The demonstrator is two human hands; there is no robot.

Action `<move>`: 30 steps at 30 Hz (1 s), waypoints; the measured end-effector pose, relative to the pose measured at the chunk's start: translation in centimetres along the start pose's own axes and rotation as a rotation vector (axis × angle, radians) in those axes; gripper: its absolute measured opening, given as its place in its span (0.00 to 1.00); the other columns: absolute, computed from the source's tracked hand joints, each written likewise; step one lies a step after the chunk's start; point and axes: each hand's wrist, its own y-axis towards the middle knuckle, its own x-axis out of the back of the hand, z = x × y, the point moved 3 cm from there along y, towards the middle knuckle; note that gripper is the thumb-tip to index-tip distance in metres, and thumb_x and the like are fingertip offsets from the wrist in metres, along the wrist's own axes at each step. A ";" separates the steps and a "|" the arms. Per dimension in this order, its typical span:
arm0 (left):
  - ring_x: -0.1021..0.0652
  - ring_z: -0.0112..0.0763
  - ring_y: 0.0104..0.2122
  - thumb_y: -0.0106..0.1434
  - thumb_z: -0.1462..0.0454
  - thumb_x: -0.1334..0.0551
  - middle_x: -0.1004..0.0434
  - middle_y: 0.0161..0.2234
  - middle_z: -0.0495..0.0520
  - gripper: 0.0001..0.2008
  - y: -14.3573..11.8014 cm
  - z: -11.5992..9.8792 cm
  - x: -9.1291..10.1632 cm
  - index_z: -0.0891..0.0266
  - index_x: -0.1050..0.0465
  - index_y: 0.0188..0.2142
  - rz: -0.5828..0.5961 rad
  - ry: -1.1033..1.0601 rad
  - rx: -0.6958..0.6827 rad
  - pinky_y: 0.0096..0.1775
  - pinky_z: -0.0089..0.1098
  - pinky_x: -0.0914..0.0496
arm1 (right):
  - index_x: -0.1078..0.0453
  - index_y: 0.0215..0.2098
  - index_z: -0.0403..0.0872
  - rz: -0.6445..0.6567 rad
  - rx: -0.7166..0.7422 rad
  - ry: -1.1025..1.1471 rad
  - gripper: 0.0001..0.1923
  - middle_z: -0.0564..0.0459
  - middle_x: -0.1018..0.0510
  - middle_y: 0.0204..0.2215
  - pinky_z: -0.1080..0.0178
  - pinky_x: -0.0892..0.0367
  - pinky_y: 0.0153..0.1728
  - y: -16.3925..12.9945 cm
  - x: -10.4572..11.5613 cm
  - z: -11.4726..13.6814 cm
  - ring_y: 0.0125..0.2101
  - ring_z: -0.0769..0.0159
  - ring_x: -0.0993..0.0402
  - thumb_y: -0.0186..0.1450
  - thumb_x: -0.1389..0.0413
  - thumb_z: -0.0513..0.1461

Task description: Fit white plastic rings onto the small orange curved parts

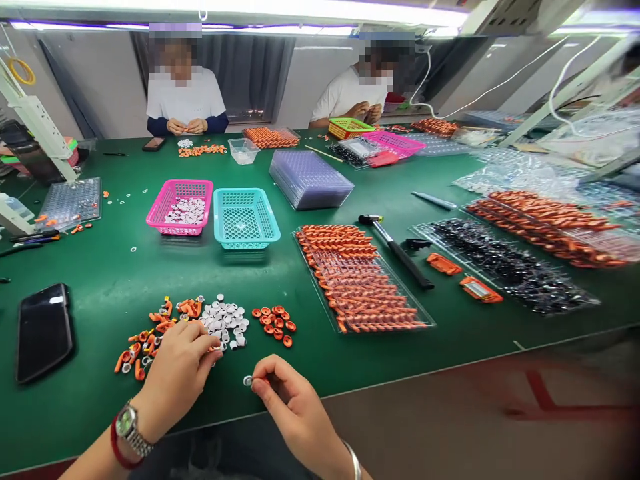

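My left hand (180, 360), with a watch on its wrist, is closed in a pinch at the near edge of the white caps. A bit of a small orange part (215, 347) shows between its thumb and fingers. To the right, just above the table's front edge, my right hand (295, 403) pinches a small round white piece (248, 381). A pile of white caps (225, 319) lies beyond my hands. Left of it are curved orange parts (135, 350), some with white or yellow ends. Several orange oval cups (274, 321) lie to its right.
A pink basket (155, 213) holds white pieces beside a turquoise basket (247, 243). Filled orange trays (360, 280), a hammer (400, 253) and black parts (510, 267) lie right. A phone (44, 333) lies left. Two people (186, 100) sit opposite.
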 end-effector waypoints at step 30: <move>0.18 0.31 0.31 0.64 0.62 0.38 0.17 0.31 0.48 0.07 -2.4 -3.5 -1.0 0.54 0.20 0.37 0.031 -0.891 0.200 0.33 0.24 0.25 | 0.32 0.33 0.46 -0.044 0.125 0.028 0.09 0.53 0.29 0.28 0.66 0.34 0.30 -0.6 0.5 2.2 0.28 0.67 0.32 0.68 0.47 0.42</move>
